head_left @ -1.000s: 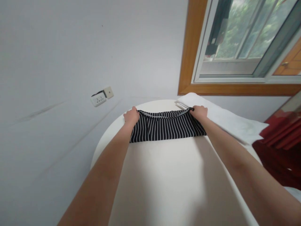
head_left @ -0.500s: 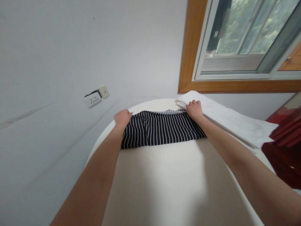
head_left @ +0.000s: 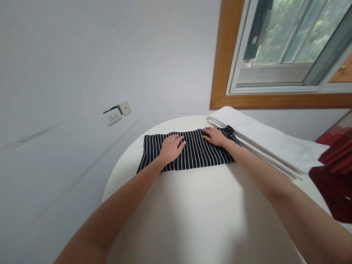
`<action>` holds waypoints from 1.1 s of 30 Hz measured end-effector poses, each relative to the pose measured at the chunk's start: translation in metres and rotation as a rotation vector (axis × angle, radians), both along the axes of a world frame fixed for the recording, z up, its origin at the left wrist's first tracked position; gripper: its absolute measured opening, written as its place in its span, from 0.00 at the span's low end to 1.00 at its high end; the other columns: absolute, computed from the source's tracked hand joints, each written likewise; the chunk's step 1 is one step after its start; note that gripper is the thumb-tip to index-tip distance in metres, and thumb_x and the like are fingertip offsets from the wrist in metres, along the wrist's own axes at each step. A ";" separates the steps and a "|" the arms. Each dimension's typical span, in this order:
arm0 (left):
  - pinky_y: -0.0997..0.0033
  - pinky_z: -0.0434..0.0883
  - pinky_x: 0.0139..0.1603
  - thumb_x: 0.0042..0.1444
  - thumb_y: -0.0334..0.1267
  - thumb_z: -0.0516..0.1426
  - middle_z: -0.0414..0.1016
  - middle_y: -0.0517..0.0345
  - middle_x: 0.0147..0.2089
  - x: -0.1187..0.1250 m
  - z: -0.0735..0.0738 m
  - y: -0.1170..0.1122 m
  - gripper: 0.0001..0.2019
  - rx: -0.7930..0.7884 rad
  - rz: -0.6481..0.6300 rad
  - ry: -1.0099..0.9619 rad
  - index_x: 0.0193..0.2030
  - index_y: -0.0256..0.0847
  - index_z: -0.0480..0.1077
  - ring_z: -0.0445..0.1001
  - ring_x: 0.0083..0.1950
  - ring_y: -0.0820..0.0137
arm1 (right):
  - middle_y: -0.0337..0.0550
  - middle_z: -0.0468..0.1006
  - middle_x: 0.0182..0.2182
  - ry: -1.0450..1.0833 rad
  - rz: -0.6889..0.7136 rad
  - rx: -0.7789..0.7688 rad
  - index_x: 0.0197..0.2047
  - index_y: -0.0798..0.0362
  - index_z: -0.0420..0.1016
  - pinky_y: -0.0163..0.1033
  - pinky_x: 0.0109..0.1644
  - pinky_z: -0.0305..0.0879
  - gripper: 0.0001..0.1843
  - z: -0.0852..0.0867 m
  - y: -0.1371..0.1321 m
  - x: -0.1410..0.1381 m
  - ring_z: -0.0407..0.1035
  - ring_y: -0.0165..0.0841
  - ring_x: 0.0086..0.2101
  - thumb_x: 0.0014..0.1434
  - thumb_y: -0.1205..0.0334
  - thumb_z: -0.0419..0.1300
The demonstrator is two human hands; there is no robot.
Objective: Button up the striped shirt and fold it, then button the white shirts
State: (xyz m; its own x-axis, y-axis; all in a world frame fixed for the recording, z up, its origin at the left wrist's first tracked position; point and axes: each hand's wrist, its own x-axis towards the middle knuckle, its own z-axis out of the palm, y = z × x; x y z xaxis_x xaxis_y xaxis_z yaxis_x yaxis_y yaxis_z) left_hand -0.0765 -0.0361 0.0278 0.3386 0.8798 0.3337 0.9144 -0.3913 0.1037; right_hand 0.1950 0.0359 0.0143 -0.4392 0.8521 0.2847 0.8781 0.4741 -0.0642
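A folded black garment with thin white stripes point(head_left: 192, 156) lies flat at the far side of a round white table point(head_left: 192, 212). My left hand point(head_left: 171, 147) rests palm down on the garment's middle, fingers stretched out and flat. My right hand point(head_left: 215, 135) lies flat on the garment's right part, fingers spread toward the left. Neither hand holds anything.
A stack of folded white cloth point(head_left: 264, 141) sits on the table's right edge, touching the garment's far right corner. Dark red fabric point(head_left: 334, 172) hangs at the right. A wall socket point(head_left: 114, 114) is on the grey wall behind; a wood-framed window point(head_left: 275, 55) is above right.
Both hands let go of the garment's far corners and moved inward onto its top, now lying flat. The garment sits folded down and smoother.
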 end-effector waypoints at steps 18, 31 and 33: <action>0.45 0.40 0.68 0.60 0.63 0.33 0.45 0.52 0.72 0.001 -0.027 -0.025 0.36 -0.220 0.015 0.062 0.69 0.49 0.49 0.42 0.72 0.54 | 0.50 0.54 0.66 -0.024 -0.223 -0.084 0.66 0.50 0.58 0.57 0.66 0.42 0.32 -0.031 -0.073 0.022 0.44 0.44 0.66 0.66 0.43 0.39; 0.50 0.50 0.66 0.63 0.55 0.43 0.51 0.47 0.70 -0.024 -0.016 -0.085 0.30 0.077 0.019 -0.035 0.68 0.43 0.52 0.51 0.69 0.56 | 0.50 0.65 0.61 0.030 -0.282 0.129 0.59 0.52 0.67 0.53 0.64 0.42 0.25 -0.016 -0.157 0.013 0.50 0.44 0.63 0.65 0.50 0.45; 0.53 0.53 0.65 0.63 0.51 0.44 0.58 0.43 0.66 -0.039 -0.007 -0.083 0.27 0.225 0.150 -0.061 0.64 0.39 0.58 0.56 0.66 0.56 | 0.52 0.69 0.57 0.048 -0.371 0.218 0.56 0.53 0.69 0.52 0.61 0.47 0.21 -0.004 -0.165 0.017 0.56 0.45 0.58 0.64 0.56 0.47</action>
State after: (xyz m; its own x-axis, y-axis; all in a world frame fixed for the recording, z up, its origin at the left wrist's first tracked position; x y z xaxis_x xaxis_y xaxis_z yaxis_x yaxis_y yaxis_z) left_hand -0.1152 -0.1194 0.0210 0.1834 0.8199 0.5424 0.9586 -0.2713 0.0860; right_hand 0.2116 -0.1294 0.0100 -0.0962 0.8675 0.4881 0.9902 0.1335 -0.0421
